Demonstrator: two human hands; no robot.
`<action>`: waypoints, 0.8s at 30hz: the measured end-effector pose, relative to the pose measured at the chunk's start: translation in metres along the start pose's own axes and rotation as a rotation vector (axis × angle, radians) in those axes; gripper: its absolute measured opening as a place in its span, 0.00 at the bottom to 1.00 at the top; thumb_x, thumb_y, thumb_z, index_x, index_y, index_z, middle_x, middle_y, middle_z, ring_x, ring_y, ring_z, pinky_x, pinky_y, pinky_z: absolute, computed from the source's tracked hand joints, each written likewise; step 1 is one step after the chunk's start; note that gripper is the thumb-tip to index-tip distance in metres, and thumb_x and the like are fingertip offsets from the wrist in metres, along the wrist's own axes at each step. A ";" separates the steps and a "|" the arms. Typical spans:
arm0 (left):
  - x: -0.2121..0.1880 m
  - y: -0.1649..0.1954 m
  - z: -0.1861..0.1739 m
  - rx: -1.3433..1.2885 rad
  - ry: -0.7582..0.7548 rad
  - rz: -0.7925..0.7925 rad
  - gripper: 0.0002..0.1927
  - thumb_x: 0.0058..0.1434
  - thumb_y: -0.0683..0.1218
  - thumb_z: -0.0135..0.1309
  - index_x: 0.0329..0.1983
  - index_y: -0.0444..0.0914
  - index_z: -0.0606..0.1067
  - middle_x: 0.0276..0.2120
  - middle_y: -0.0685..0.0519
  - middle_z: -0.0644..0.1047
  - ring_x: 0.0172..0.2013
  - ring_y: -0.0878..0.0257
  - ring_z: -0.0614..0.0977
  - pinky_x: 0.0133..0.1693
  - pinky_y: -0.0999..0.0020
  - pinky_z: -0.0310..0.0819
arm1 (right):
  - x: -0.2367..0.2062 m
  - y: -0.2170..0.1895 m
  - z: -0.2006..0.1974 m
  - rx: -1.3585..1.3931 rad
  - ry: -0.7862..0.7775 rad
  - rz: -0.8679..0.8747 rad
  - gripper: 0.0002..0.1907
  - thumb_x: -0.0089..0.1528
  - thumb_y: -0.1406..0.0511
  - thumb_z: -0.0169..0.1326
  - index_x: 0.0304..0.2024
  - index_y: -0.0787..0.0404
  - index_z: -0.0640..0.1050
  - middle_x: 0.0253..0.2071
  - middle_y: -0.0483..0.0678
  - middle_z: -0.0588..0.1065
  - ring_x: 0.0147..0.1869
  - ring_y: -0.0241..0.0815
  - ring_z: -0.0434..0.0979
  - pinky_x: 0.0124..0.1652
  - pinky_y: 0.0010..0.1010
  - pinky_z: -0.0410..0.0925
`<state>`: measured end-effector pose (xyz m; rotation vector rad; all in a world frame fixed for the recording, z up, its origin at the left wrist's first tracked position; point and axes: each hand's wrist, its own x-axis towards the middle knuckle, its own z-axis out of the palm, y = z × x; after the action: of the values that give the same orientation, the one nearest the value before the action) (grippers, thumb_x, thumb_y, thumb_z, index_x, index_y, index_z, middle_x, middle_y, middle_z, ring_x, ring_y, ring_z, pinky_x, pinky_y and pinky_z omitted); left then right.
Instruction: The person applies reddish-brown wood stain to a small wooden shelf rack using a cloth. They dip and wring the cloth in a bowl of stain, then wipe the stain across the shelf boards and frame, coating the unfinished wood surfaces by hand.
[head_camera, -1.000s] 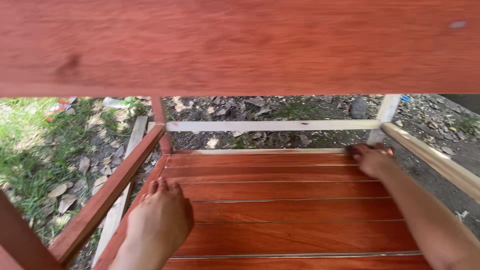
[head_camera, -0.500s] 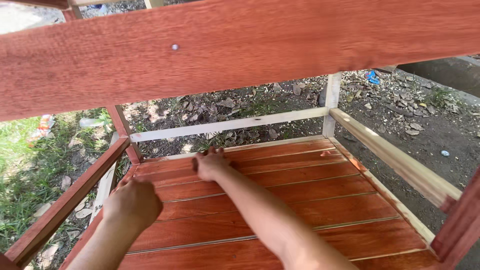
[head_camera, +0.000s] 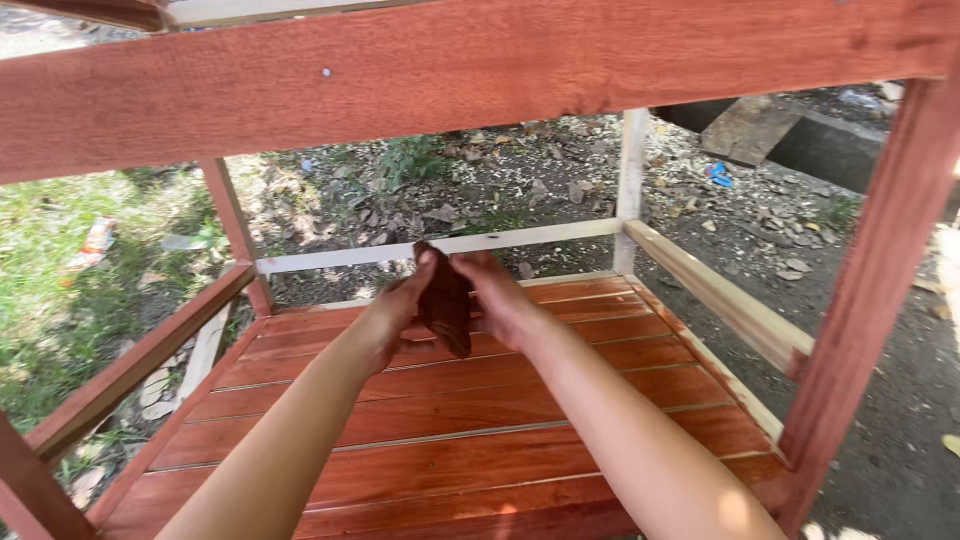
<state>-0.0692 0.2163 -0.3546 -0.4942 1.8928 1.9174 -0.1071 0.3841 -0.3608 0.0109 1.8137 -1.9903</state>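
Hands meet over the slatted shelf (head_camera: 450, 420) of a reddish wooden frame (head_camera: 420, 75): the left hand (head_camera: 395, 305) and right hand (head_camera: 500, 295) each pinch a small dark brown pad (head_camera: 445, 300), perhaps a worn cloth or sandpaper, held upright between them above the far slats. Judged from here, either grip loosening could drop it through the open frame to the littered ground (head_camera: 480, 180).

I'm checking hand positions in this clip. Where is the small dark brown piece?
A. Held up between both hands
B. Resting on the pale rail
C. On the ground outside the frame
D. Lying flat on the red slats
A: the left hand and right hand both grip the dark brown piece, raised above the slats.
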 end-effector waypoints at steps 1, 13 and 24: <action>-0.002 0.004 0.011 -0.012 -0.016 -0.011 0.38 0.63 0.70 0.46 0.71 0.47 0.66 0.62 0.46 0.75 0.62 0.49 0.76 0.59 0.42 0.69 | -0.011 -0.002 -0.016 0.111 -0.011 0.011 0.21 0.65 0.49 0.50 0.53 0.55 0.70 0.51 0.53 0.73 0.53 0.53 0.76 0.51 0.56 0.70; 0.059 0.031 0.094 0.861 0.291 0.516 0.31 0.54 0.50 0.66 0.61 0.44 0.70 0.51 0.45 0.80 0.52 0.45 0.80 0.52 0.50 0.77 | -0.088 -0.015 -0.187 -0.840 0.470 -0.145 0.21 0.61 0.57 0.59 0.56 0.53 0.76 0.53 0.47 0.79 0.59 0.44 0.79 0.56 0.36 0.69; 0.133 0.012 0.205 1.148 0.037 0.426 0.20 0.64 0.49 0.57 0.59 0.57 0.75 0.50 0.50 0.81 0.50 0.54 0.84 0.51 0.55 0.80 | -0.102 -0.012 -0.204 -1.171 0.609 -0.165 0.24 0.59 0.69 0.49 0.59 0.54 0.72 0.51 0.59 0.78 0.57 0.61 0.77 0.57 0.47 0.68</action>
<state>-0.1841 0.4257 -0.4084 0.2540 2.8284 0.6854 -0.0778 0.6101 -0.3470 0.1166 3.1809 -0.7408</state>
